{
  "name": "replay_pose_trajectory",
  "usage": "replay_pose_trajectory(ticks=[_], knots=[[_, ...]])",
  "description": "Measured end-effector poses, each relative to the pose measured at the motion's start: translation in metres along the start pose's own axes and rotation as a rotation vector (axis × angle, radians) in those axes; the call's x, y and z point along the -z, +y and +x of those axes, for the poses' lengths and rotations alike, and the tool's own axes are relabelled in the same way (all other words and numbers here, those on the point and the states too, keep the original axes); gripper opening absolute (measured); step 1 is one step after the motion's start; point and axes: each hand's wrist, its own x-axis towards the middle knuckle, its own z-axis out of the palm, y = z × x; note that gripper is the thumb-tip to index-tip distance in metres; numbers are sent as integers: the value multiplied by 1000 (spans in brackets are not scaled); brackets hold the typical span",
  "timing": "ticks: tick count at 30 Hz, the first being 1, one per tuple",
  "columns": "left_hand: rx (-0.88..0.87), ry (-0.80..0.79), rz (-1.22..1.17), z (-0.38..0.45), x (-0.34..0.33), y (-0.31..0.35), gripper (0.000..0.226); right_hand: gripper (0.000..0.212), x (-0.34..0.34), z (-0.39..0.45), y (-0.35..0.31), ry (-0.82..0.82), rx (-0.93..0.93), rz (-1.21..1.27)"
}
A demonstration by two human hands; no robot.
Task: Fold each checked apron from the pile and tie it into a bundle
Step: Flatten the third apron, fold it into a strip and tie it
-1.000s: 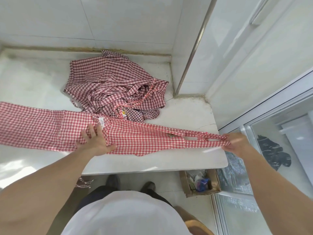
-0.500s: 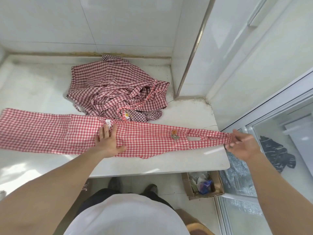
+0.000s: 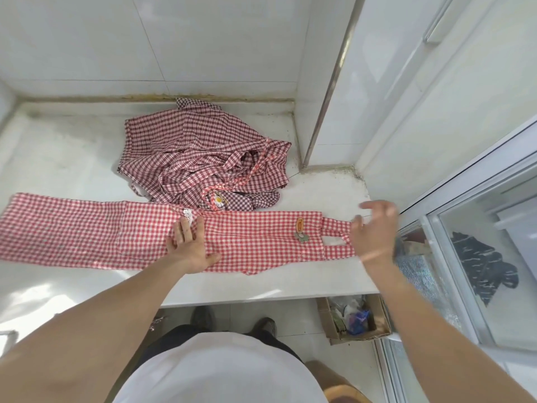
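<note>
The left hand (image 3: 190, 248) lies flat, fingers straight, on the middle of the red checked apron (image 3: 93, 231), most likely pinning the long folded strip to the counter (image 3: 261, 286) so it cannot slide while the far end is handled. To its right the right hand (image 3: 374, 234) is blurred at the neck strap (image 3: 337, 237) end, fingers spread and loose; whether it touches the strap I cannot tell, but it does not look clamped on it. The apron runs from well left of the left hand across to the right hand, folded lengthwise into a narrow band, with a white lace trim just beyond the left fingertips and a small orange label (image 3: 300, 224) between the two hands. Beyond both hands, a crumpled pile (image 3: 203, 158) of darker checked aprons waits near the tiled wall.
</note>
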Motion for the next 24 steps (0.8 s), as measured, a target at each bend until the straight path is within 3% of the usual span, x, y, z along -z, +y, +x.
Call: replay_pose_trajectory(ticks=[2, 4, 8, 11, 16, 20, 24], knots=[[6, -5, 12, 0, -1, 2, 109, 14, -16, -26, -48, -197, 215, 69], [12, -5, 25, -1, -2, 3, 108, 21, -39, -59, -90, -541, 356, 115], [-26, 21, 9, 1, -4, 1, 113, 69, -100, -104, -119, -815, 544, -5], [-144, 98, -88, 1, -7, -15, 120, 84, -125, -114, -98, -812, 550, -196], [-202, 313, -152, -7, -35, -58, 130, 82, -120, -109, -87, -792, 540, -224], [-187, 493, -299, -6, -43, -79, 103, 85, -118, -113, -90, -737, 525, -214], [-244, 537, -150, -5, -41, -81, 77, 80, -122, -121, -108, -603, 453, -217]])
